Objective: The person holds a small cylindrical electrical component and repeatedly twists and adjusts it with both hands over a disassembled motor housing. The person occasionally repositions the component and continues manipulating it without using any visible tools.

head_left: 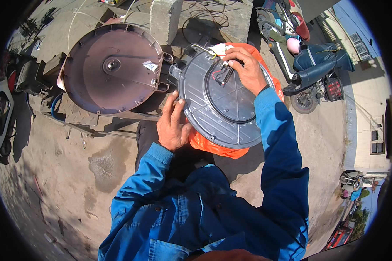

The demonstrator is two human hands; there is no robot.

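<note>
A round grey housing (200, 106) with ribs and a raised ring rests tilted on an orange plastic bag (220, 148) in front of me. My left hand (173, 124) grips its left rim, fingers along the edge and thumb below. Over the upper part of the housing, my right hand (247, 69) has its thumb and fingertips pinched near thin red and black wires (222, 78) and a small pale connector. Its fingers hide what exactly they hold. A hinge-like bracket (175, 73) juts from the housing's left side.
Left of the housing lies a large round brown shell (122, 74) with a central hub, on a low worktable (78, 111). A concrete block (165, 21) stands behind. Scooters (300, 65) are parked at the right, another (3, 115) at the far left. A wet patch (106, 167) marks the ground.
</note>
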